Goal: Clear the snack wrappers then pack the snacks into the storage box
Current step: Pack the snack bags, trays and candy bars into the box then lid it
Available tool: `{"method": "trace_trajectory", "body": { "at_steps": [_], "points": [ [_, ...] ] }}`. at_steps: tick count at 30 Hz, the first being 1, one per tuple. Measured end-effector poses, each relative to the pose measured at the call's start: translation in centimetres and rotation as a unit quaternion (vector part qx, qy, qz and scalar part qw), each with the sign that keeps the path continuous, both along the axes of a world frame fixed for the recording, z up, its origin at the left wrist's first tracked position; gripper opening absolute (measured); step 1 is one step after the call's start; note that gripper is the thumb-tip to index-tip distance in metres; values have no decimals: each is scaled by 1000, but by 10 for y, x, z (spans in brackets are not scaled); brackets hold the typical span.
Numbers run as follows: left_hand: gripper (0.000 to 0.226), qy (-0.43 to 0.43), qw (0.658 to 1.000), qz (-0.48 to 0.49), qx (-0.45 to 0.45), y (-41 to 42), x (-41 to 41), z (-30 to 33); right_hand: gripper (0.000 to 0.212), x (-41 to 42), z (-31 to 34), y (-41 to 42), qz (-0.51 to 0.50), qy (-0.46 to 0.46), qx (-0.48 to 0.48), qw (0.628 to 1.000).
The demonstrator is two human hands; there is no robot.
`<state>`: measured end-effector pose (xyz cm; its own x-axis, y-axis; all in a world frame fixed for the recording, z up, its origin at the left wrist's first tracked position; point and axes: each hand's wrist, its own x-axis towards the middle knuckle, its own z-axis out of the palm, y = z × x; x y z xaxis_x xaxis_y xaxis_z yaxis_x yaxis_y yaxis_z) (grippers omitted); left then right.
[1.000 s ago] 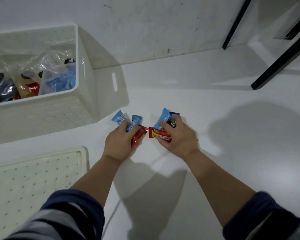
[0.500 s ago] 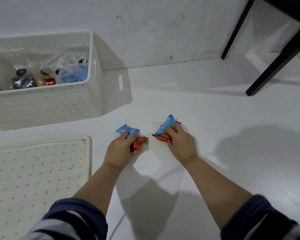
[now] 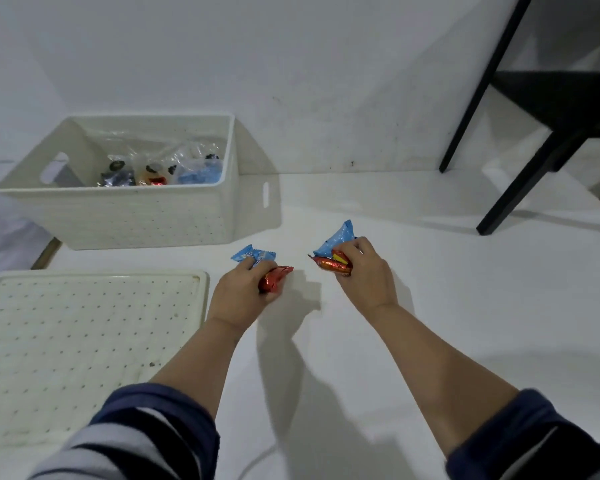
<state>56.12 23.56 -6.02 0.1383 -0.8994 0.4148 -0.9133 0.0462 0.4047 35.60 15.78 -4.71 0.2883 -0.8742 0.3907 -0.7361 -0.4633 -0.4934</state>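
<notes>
**Both hands lifted apart, each clutching wrapped snacks**

Since half a second ago the hands have drawn further apart, and the view has tilted up, so the storage box sits lower in the picture and its whole opening now shows. One second ago the two hands were nearly touching over the same pile; now a clear gap of white surface lies between them.

The left hand [image 3: 239,294] is clenched on two blue snack packets [image 3: 253,256], which fan out past the fingertips, and a red foil snack [image 3: 274,277] poking out at the thumb side. The right hand [image 3: 366,275] has its grip closed on a blue packet [image 3: 336,239] standing up in a point, with a red-and-yellow foil bar [image 3: 331,265] under it. Both hands are near the box's right front corner, not over it.

The white storage box [image 3: 136,216] is open-topped, with slanted walls, a dotted texture and slot handles at each end. Inside lie clear plastic bags [image 3: 160,168], crinkled and glossy, holding dark, red-orange and blue wrapped snacks; the blue ones are at the right end.

Just in front of the box lies its flat lid [image 3: 84,327], white with a raised rim and rows of small dots. A black furniture leg [image 3: 520,192] stands at the far right. The sleeves [image 3: 160,431] are dark blue with pale stripes.
</notes>
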Motion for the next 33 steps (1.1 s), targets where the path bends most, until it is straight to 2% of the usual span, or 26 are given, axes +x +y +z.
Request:
{"method": "trace_trajectory", "body": {
  "at_steps": [6, 11, 14, 17, 20, 24, 28, 31, 33],
  "points": [
    [34, -13, 995, 45, -93, 12, 35, 84, 22, 42, 84, 0, 55, -39, -59, 996],
    [37, -28, 990, 60, -121, 15, 86, 134, 22, 99, 135, 0, 101, -36, -82, 991],
    [39, -4, 989, 69, -128, 12, 128, 152, 23, 143, 155, -6, 126, -32, -92, 987],
    [34, 56, 986, 76, -136, 2, 176, 162, 27, 197, 168, -16, 140, -32, -88, 986],
    [24, 124, 981, 84, -122, -15, 232, 165, 28, 258, 176, -31, 144, -44, -46, 987],
    [23, 168, 980, 68, -84, -48, 310, 160, 29, 336, 173, -58, 147, -52, 0, 988],
    [21, 221, 972, 62, -45, -80, 361, 150, 19, 398, 153, -83, 114, -141, 92, 979],
    [39, 260, 962, 82, 28, -97, 383, 133, 34, 429, 133, -94, 115, -165, 202, 959],
    [57, 199, 969, 105, 104, -104, 397, 120, 48, 442, 122, -98, 133, -143, 311, 930]
  ]
}}
